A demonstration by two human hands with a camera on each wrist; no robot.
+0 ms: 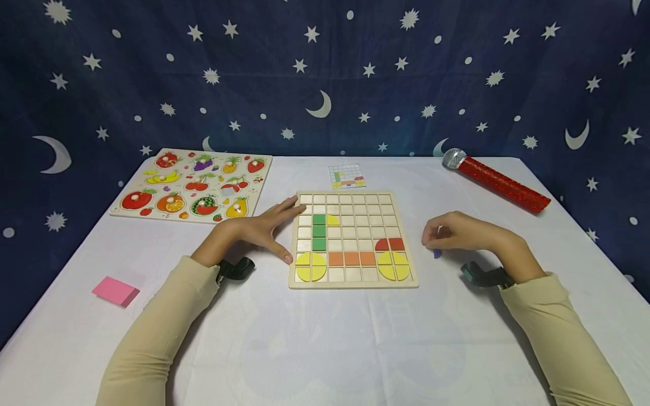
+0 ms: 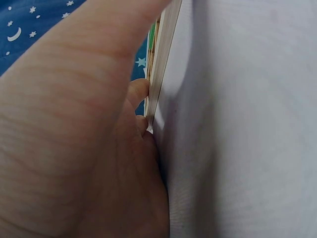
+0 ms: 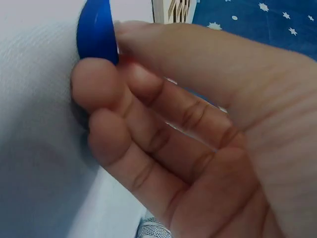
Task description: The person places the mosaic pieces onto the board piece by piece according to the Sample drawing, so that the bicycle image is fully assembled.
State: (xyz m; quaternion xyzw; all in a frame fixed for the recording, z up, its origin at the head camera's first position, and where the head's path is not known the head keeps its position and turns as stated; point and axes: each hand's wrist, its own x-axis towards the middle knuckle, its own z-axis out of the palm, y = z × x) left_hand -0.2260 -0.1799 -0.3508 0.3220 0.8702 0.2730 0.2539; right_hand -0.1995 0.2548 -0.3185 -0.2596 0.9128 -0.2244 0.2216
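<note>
A wooden grid board (image 1: 354,274) lies in the middle of the table, with green and orange squares, yellow quarter-circle pieces and red pieces in its cells. My left hand (image 1: 256,228) rests at the board's left edge, fingers spread, thumb near the lower corner and fingertips near the upper one. In the left wrist view the fingers touch the board's side (image 2: 163,59). To the right of the board, just above the cloth, my right hand (image 1: 459,231) pinches a blue piece (image 3: 97,32) with a curved edge between thumb and fingers. Part of that piece is hidden by the fingers.
Behind the board lies a small pattern card (image 1: 347,176). A fruit puzzle board (image 1: 115,212) is at the back left, a pink folded paper (image 1: 115,291) at the front left. A toy microphone (image 1: 500,183) with a red handle lies at the back right. A starry curtain (image 1: 325,67) hangs behind.
</note>
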